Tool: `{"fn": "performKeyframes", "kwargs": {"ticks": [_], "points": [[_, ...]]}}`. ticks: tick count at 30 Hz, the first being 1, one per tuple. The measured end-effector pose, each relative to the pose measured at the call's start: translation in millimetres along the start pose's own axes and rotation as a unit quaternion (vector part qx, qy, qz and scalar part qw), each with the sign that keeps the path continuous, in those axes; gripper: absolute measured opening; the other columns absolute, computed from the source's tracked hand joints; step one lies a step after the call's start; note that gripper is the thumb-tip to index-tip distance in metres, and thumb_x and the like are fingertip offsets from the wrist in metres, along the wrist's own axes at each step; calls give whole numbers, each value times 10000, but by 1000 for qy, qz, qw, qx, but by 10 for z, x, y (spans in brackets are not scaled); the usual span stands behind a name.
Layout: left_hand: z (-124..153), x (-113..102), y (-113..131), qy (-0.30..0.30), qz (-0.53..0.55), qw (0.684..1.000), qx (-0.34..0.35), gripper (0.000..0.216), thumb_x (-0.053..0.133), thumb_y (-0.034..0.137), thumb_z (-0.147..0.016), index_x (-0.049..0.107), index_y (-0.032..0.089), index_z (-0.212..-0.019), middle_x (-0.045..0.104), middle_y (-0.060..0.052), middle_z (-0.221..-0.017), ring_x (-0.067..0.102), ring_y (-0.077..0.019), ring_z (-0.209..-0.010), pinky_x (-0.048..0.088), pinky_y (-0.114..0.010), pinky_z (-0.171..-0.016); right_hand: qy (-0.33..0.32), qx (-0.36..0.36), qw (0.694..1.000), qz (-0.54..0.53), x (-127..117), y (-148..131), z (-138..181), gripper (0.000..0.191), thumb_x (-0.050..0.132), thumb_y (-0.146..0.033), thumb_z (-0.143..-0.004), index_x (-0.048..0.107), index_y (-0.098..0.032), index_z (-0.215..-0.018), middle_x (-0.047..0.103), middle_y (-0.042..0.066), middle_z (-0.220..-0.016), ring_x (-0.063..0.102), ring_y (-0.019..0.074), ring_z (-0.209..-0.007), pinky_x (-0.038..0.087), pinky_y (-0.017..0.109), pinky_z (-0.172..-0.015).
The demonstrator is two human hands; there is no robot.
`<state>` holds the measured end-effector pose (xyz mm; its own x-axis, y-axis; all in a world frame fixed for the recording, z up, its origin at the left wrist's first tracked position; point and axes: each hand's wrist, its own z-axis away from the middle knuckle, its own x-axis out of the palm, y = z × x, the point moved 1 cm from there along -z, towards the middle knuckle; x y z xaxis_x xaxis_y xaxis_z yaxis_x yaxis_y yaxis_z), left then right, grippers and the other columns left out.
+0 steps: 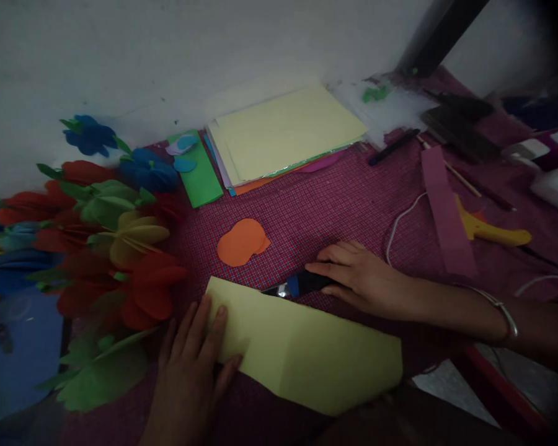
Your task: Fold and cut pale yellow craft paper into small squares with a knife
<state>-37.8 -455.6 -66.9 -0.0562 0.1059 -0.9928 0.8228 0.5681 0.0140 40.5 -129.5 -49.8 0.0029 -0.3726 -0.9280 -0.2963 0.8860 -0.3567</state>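
A pale yellow paper sheet [320,353] lies at the near side of the desk [270,207], which is covered in red checked cloth. The sheet's long axis slopes from upper left down to lower right; its narrower end points up and left, and its broader end reaches the near right, by the person's lap. A shaded band crosses it near the middle.

The left grip [193,350] is released: its fingers lie extended on the sheet's left end, with the thumb at the lower edge. The sheet thus extends to the right of this grip.

Just beyond the sheet's upper edge is a black-handled tool [309,282] with a blue band and a metal front part. Its long axis runs nearly level across the view, metal end pointing left, the tip reaching the sheet's edge. The right grip [365,279] is at the handle end, fingers bent over it; I cannot tell whether they are clenched on it or merely resting. The tool projects left from this grip, and the sheet lies on the near side of it.

Orange paper cutouts [239,243] lie beyond the sheet, well apart from both grips. Farther back sits a paper stack [292,133], yellow on top, and bright paper flowers [149,288] crowd the left side.
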Motion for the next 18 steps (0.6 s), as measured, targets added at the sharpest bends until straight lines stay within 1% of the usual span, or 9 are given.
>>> {"fn": "performKeyframes", "kwargs": {"ticks": [1,3,5,7,10,14,18], "points": [[3,3,-1,2,1,1000,-2,577,529,370,-852,396,174,-1378,317,-161,-1502,300,-330,-1366,281,-511,-1074,-2,-2,1000,3,-1,0,-14,356,546,-282,-885,588,-179,-1223,589,115,-1068,523,223,-964,410,392,-839],[8,8,-4,5,4,1000,-2,575,538,361,-848,401,178,-1376,350,-154,-1482,294,-323,-1369,273,-503,-1080,-6,-3,1000,10,-4,-10,-73,358,551,-275,-881,588,-184,-1226,590,114,-1067,522,225,-962,407,391,-836],[15,10,-3,4,4,1000,7,583,542,365,-846,397,177,-1379,409,-145,-1444,324,-301,-1354,247,-490,-1097,-12,-7,1000,16,1,-34,-159,359,558,-267,-876,590,-188,-1224,592,111,-1064,521,227,-959,406,386,-827],[21,8,1,7,2,1000,13,603,537,375,-848,379,151,-1386,441,-148,-1420,354,-278,-1336,225,-468,-1112,-13,-14,1000,25,15,-69,-250,355,565,-270,-871,597,-187,-1214,598,108,-1051,523,227,-944,406,381,-813],[24,2,12,13,-6,1000,12,630,525,373,-851,356,94,-1390,454,-161,-1411,354,-263,-1337,203,-437,-1124,2,-17,999,46,59,-140,-347,350,572,-273,-866,601,-184,-1203,606,104,-1037,527,228,-925,401,380,-800],[25,15,22,22,-28,999,16,615,519,384,-844,385,94,-1370,463,-148,-1413,304,-275,-1368,199,-440,-1120,32,-3,997,67,138,-242,-393,358,596,-275,-847,600,-186,-1194,613,97,-1023,534,230,-911,395,374,-778],[26,50,14,27,-42,999,18,597,497,386,-849,402,86,-1356,475,-149,-1406,305,-274,-1367,209,-442,-1113,39,2,997,61,192,-284,-402,356,608,-280,-836,605,-187,-1180,618,90,-1006,540,227,-892,392,364,-756]]}}
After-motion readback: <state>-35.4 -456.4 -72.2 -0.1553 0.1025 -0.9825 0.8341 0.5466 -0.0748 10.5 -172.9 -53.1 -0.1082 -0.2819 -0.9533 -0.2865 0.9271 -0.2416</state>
